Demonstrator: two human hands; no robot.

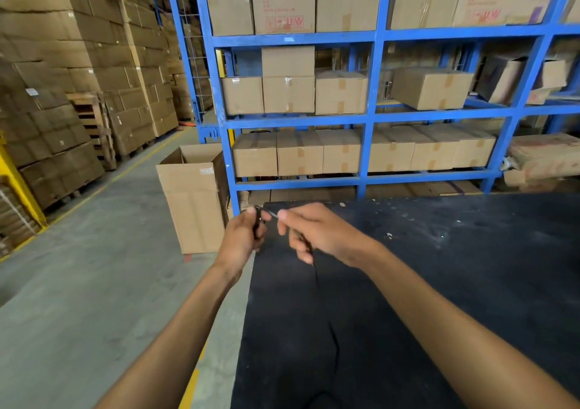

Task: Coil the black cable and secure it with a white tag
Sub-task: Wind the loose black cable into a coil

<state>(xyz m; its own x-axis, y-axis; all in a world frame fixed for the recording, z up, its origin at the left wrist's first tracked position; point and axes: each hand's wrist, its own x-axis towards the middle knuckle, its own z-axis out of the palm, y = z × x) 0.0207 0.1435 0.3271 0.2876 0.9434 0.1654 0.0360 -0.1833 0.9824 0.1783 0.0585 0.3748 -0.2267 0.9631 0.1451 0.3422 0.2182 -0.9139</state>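
My left hand point(243, 236) is closed around a small bundle of the black cable point(257, 225) over the far left corner of the black table point(439, 283). My right hand point(309, 234) is just to its right and pinches a thin white tag point(273, 214) between thumb and forefinger; the tag reaches toward the left hand. A loose strand of black cable hangs from under the right hand and trails down across the tabletop toward me, hard to see against the dark surface. Most of the coil is hidden inside my left fist.
An open cardboard box point(194, 198) stands on the floor left of the table. Blue shelving point(370, 120) loaded with cartons rises behind the table. Stacked cartons on pallets point(62, 95) line the aisle at left, with yellow floor lines.
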